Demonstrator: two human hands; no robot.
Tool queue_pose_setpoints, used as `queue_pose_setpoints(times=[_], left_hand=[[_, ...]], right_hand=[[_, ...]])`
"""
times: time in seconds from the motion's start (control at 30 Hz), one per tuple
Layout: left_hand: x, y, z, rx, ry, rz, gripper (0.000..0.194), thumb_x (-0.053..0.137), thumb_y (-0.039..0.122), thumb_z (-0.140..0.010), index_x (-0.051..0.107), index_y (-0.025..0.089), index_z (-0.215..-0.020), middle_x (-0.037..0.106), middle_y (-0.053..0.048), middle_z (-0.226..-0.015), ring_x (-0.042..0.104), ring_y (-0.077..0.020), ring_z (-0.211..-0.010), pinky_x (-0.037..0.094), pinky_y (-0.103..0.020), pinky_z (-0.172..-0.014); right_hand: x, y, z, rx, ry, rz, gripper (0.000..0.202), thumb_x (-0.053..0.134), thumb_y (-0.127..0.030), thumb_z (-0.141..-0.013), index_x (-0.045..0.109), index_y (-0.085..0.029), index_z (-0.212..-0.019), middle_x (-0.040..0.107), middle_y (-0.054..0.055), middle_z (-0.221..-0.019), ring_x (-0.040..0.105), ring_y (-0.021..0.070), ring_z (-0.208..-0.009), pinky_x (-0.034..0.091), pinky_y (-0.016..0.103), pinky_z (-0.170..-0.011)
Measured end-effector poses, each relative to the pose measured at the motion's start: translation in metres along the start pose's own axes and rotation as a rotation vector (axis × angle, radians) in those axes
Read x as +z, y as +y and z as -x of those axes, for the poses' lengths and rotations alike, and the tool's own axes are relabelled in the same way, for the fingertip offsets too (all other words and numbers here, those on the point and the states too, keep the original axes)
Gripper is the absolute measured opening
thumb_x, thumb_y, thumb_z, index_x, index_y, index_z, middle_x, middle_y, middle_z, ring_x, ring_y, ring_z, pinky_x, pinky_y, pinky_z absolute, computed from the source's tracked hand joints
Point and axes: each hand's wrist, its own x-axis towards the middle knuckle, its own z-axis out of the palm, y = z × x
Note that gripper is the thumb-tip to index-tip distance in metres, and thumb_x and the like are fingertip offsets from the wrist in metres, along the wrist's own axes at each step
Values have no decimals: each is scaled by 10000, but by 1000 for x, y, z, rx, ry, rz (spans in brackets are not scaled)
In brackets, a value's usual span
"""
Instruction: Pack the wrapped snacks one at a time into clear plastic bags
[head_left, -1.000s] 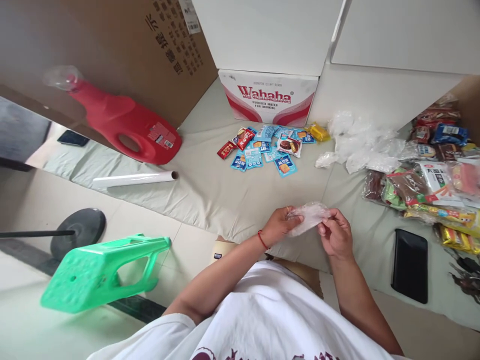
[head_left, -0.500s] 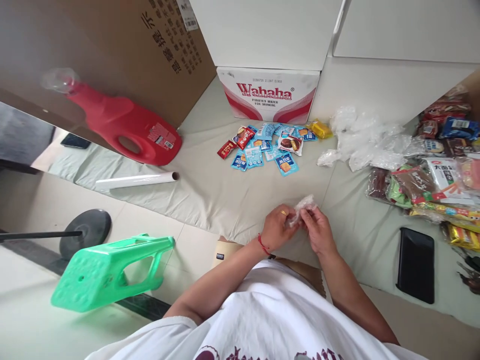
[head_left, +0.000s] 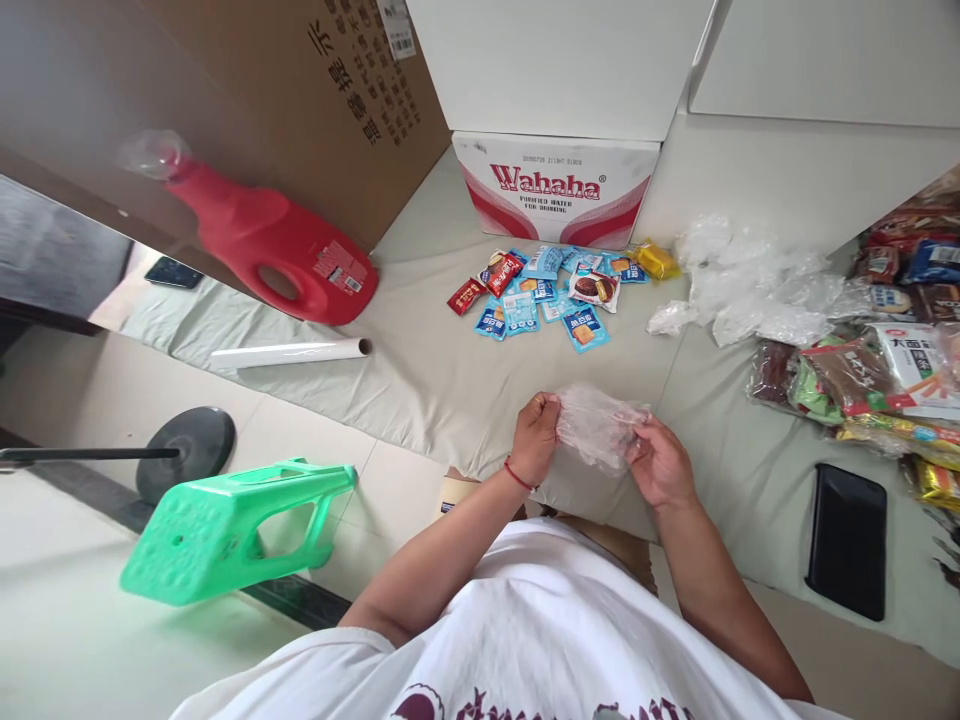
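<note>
Between my two hands a crinkled clear plastic cover (head_left: pixel 598 428) is stretched out, its edges gathered. My left hand (head_left: pixel 536 440) pinches it at one side, and a red string bracelet circles that wrist. At the opposite side the fingers of my right hand (head_left: pixel 661 462) are closed on the film. Beyond my hands lies a pile of small blue snack packets (head_left: pixel 521 312), mixed with red ones and a chocolate pie packet (head_left: pixel 595 289). A yellow packet (head_left: pixel 657 261) touches the pile's right end. Right of it spreads a heap of similar clear plastic covers (head_left: pixel 750 285).
A Wahaha carton (head_left: pixel 555 190) stands behind the packets. To the left are a red jug (head_left: pixel 289 250), a white tube (head_left: pixel 292 353) and a green plastic stool (head_left: pixel 202 550). Assorted snacks (head_left: pixel 847 365) and a black phone (head_left: pixel 847 540) lie on the right.
My hands have moved apart, spreading the bunched plastic cover into a wider sheet between them. The whole view has shifted slightly.
</note>
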Motion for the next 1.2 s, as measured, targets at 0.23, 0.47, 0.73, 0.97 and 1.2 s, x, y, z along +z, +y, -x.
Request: queue_pose_setpoints(times=[0.23,0.47,0.73,0.97,1.2], left_hand=[[-2,3,1,76,98,-107,340,736,468,-819,521,208,-867,476,67,-672,411,-82,-554,335,-233,-544],[11,24,26,220,-208,-264,239,660,419,-880,576,196,-862,565,-3,-825,520,-132,-758,417,-252,-661],[26,10,29,222,-178,-208,169,615,346,-909,576,195,-844,549,-8,-867,525,-131,-790,440,-247,-680],[17,21,32,180,-205,-200,246,661,419,-874,555,197,-866,559,-2,-851,515,-137,-802,422,-256,-691],[24,21,35,173,-201,-214,197,720,373,-813,651,188,-807,593,-15,-855,541,-141,-792,436,-264,-720]], right_hand=[[-12,-5,7,13,-1,-100,234,746,-355,-749,743,-236,-950,770,47,-971,719,223,-878,589,346,-755],[-7,-8,20,-367,-169,369,121,724,-359,-904,717,-239,-897,666,8,-883,610,161,-838,498,294,-818],[-1,-4,22,-499,-237,684,137,699,-369,-929,693,-235,-902,633,29,-945,606,176,-894,496,290,-818],[-11,-7,24,-562,-233,783,142,699,-358,-923,678,-231,-863,633,35,-962,614,187,-907,500,307,-822],[8,-12,29,-654,-228,929,171,693,-351,-919,645,-234,-803,648,52,-1017,615,200,-971,493,324,-860]])
